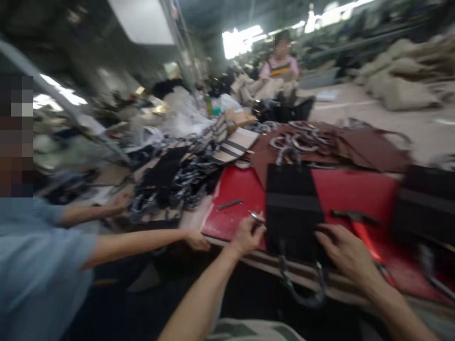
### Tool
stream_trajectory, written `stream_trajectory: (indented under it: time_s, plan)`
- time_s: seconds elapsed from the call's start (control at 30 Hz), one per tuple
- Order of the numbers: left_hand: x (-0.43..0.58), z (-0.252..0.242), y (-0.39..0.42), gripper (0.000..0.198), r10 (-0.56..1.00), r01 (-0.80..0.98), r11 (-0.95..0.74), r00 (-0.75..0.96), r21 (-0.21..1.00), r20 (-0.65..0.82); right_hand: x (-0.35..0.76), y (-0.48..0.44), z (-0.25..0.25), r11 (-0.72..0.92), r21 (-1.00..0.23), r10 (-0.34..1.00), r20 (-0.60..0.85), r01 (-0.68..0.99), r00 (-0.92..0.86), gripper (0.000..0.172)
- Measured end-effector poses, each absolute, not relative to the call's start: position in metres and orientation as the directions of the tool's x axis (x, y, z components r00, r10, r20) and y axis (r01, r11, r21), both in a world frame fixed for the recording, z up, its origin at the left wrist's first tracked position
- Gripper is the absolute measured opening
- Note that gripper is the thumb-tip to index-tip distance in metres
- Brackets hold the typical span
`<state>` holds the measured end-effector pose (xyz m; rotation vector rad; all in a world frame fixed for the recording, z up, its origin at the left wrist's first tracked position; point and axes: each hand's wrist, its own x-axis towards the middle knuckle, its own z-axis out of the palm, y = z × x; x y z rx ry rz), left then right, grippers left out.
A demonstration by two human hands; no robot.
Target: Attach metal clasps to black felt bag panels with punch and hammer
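Note:
A flat black bag [293,208] with a looped handle lies on a red mat [341,189], its handle hanging over the table's near edge. My left hand [247,234] is at the bag's left edge, fingers pinched on a small metal piece [256,217]. My right hand [343,251] rests on the bag's lower right corner, fingers spread flat. A hammer [355,217] lies just right of the bag. The picture is smeared by motion.
A person in a light blue shirt [39,265] stands at the left, one hand [197,239] on the table edge. Black bags and handles [170,184] are piled left, brown pieces [355,144] behind. A metal rod [230,204] lies on the mat. Another person [280,64] sits far back.

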<state>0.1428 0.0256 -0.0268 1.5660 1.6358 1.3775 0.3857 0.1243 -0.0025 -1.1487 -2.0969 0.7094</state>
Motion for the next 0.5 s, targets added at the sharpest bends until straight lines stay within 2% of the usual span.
stream_trajectory:
  time_s: [0.1,0.23,0.3,0.43,0.5]
  plan:
    - [0.143,-0.046,0.032,0.020,0.895,0.542,-0.235,-0.203,0.807,0.397,0.408,0.103,0.001,0.475,-0.686,0.842,0.172,0.551,-0.511,0.021]
    - [0.137,-0.042,0.028,0.020,0.885,0.575,-0.272,-0.164,0.771,0.435,0.380,0.083,0.005,0.547,-0.641,0.775,0.145,0.538,-0.616,0.020]
    - [0.137,-0.038,0.026,0.020,0.882,0.590,-0.271,-0.163,0.761,0.441,0.368,0.076,0.007,0.569,-0.580,0.769,0.122,0.583,-0.628,0.021]
    - [0.138,-0.038,0.026,0.020,0.885,0.581,-0.278,-0.154,0.765,0.439,0.348,0.060,0.011,0.621,-0.396,0.754,0.064,0.677,-0.654,0.037]
    - [0.138,-0.039,0.027,0.020,0.887,0.572,-0.278,-0.155,0.771,0.435,0.338,0.052,0.012,0.635,-0.315,0.752,0.040,0.706,-0.658,0.033]
